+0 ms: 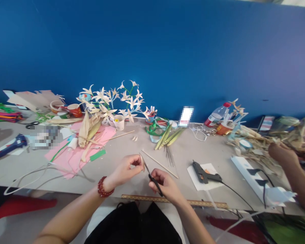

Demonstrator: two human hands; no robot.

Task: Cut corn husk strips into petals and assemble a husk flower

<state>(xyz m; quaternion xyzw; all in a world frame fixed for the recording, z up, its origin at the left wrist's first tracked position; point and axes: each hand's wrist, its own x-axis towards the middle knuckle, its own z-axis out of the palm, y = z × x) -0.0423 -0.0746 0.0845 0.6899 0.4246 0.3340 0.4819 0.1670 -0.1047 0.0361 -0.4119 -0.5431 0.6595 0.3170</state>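
Observation:
My left hand, with a red bead bracelet at the wrist, pinches a small pale strip that looks like dried corn husk. My right hand is closed round dark-handled scissors. The scissor blades point up and left and meet the strip at my left fingertips; whether they are cutting it I cannot tell. Just beyond my hands a thin pale stick lies slanting on the table. Two small pale pieces lie farther back.
A glue gun rests on white paper at right, beside a power strip. Husks lie on pink paper at left. White husk flowers stand at the back. A co-worker's hand is at far right. A ruler-like strip lines the front edge.

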